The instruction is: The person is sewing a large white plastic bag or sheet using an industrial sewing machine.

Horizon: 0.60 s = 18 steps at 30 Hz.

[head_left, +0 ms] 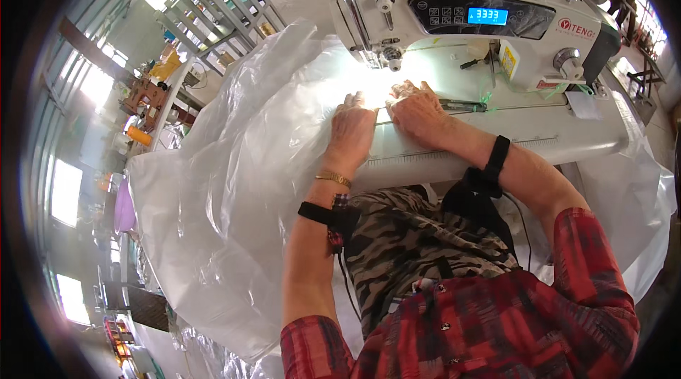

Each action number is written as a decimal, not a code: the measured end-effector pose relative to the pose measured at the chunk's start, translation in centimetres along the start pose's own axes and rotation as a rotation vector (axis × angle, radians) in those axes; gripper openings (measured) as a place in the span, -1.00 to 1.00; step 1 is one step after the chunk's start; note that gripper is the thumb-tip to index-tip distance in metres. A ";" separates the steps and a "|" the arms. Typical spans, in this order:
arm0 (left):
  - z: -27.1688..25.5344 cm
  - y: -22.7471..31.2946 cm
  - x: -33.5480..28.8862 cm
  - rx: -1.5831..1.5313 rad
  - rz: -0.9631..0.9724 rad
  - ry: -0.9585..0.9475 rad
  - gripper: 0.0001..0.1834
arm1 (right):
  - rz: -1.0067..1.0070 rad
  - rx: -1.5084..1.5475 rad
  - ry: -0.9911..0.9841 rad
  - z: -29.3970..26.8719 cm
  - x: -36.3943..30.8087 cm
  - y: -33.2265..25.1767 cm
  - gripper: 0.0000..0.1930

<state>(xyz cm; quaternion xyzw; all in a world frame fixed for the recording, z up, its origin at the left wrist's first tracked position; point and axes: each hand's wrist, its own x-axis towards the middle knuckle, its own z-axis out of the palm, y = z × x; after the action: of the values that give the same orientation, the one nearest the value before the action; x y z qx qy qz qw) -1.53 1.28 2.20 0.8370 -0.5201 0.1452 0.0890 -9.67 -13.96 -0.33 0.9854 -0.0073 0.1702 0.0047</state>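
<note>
Under the bright lamp of a white sewing machine (454, 14), both my hands work close together, just in front of the needle area (389, 58). My left hand (352, 131) is closed, its fingers curled down on a translucent white plastic sheet (234, 166) that spreads over the table's left side and hangs down. Curled and pressed together, the fingers of my right hand (418, 115) rest on the machine bed beside the left. Glare washes out the fingertips, and what the right hand pinches is hidden. A dark slim tool, possibly tweezers (461, 105), lies right of my right hand.
A ruler strip (461, 152) runs along the table's front edge. A small black-handled tool (469, 64) and green threads (489, 99) lie under the machine's arm. Metal racks (213, 14) stand at the back left. More plastic (642, 194) hangs at the right.
</note>
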 end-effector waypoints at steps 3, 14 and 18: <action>0.5 -0.1 0.7 0.009 -0.003 0.025 -0.70 | -0.016 0.022 0.117 0.1 0.4 1.0 -0.85; 1.9 -1.6 2.3 -0.038 -0.017 0.042 -0.75 | -0.048 0.090 0.139 0.2 0.5 2.0 -0.78; 2.4 -2.0 2.7 -0.027 -0.019 0.031 -0.77 | -0.034 0.087 0.081 -0.3 0.5 1.9 -0.76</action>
<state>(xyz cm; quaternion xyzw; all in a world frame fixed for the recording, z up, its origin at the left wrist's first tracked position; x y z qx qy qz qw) 1.74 -0.85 0.83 0.8383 -0.5125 0.1501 0.1097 -9.39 -15.87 0.15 0.9770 0.0172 0.2098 -0.0350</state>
